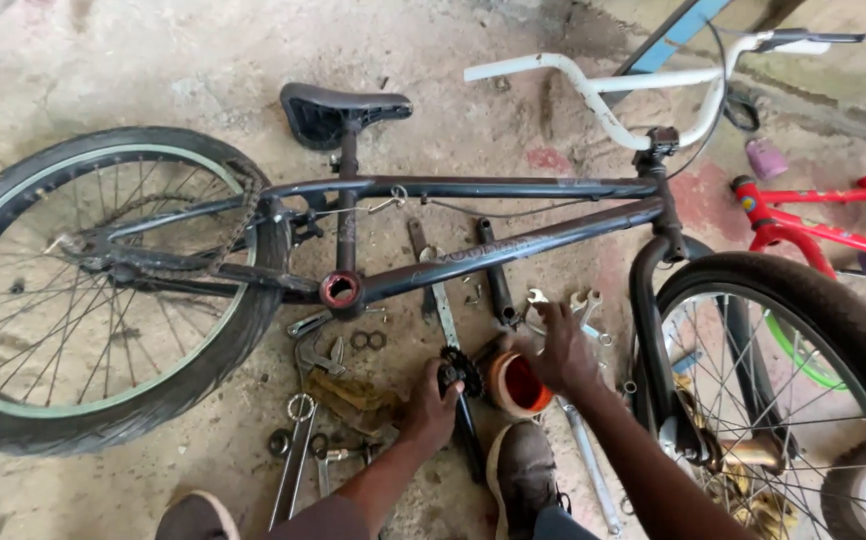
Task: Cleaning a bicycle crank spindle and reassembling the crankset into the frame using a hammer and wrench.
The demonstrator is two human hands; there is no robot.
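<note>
On the concrete floor [73, 60] below the bike frame [513, 245], the left hand [431, 408] has its fingers closed around the sprocket crank [461, 372]; the right hand [563, 350], fingers loosely spread, touches the orange tub [519, 386] just right of it.

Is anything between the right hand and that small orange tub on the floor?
Nothing visible. The right hand is already over the orange tub, its fingers at the tub's rim. The left hand holds the sprocket crank just beside the tub, not between them.
</note>
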